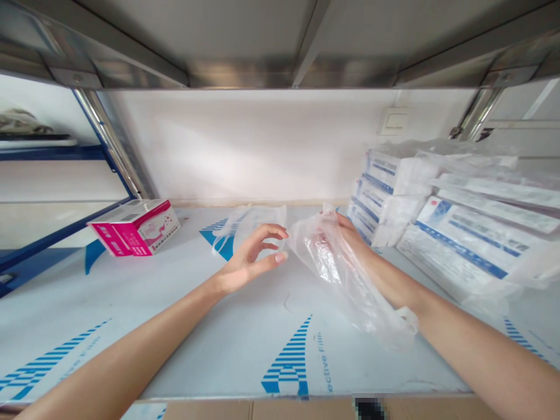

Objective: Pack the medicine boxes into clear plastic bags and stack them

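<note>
A clear, crumpled plastic bag (326,256) hangs from my right hand (347,233), whose fingers are closed on its upper part and partly hidden behind it. The bag's lower end trails down along my right forearm. To its left, my left hand (258,251) is empty, with thumb and fingers apart and curved toward the bag without visibly touching it. Behind my left hand, a second clear plastic bag (256,221) lies flat on the shelf surface (210,350), which is covered in printed protective film.
At the left stands a pink and white box (135,227). Stacked white and blue packages (472,239) in clear plastic fill the right side. A metal shelf (245,46) hangs low overhead, between metal posts. A wall switch (396,121) is on the back wall.
</note>
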A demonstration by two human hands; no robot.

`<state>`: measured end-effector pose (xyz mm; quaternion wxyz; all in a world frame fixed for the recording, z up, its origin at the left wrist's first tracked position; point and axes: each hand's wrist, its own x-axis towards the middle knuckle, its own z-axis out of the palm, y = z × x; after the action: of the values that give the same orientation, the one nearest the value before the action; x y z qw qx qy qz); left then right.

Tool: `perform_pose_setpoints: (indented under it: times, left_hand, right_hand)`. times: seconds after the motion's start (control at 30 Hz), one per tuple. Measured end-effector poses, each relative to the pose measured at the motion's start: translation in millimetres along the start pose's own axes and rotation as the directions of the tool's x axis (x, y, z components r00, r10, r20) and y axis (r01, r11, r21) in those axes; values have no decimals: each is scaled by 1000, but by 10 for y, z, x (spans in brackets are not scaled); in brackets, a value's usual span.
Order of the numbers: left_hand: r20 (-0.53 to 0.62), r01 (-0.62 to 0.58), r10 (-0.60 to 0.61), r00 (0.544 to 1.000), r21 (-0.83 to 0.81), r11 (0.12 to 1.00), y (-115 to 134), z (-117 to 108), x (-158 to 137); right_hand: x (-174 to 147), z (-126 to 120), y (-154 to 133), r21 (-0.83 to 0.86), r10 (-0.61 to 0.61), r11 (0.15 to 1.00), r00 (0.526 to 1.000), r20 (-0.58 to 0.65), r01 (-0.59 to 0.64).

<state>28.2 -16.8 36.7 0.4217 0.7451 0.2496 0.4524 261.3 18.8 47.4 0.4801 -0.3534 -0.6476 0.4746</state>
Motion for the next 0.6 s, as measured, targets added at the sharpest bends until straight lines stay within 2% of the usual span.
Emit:
perform_pose_setpoints:
  times: [0.1, 0.13, 0.23, 0.3, 0.4, 0.5, 0.6]
  left_hand:
    - [-13, 7, -6, 1000, 43, 999, -20, 49, -10]
    - [-34, 6, -4, 999, 65, 998, -32, 65, -8]
    - [-61, -21, 32, 998, 186, 982, -65, 83, 5]
    - [-73, -29, 44, 996, 195, 980, -63, 69, 14]
    - [-136, 51, -56, 989, -42, 998, -5, 20, 26]
    - [-193, 137, -217, 957, -358, 924, 101, -53, 41]
    - [-221, 179, -316, 923, -480, 859, 189, -143, 49]
  right_hand:
    - [-43, -9, 38, 158, 56, 987, 996, -73, -44]
    - [-67, 11, 39, 180, 73, 982, 995, -64, -60]
    - [-136, 97, 21, 162, 71, 984, 997, 8, -71]
    - [-159, 135, 12, 134, 35, 990, 999, 22, -38]
    - [-152, 113, 17, 145, -1, 989, 1000, -9, 2]
    - [-122, 18, 10, 297, 9, 955, 1000, -15, -4]
    - [-99, -85, -35, 419, 23, 908, 1000, -9, -17]
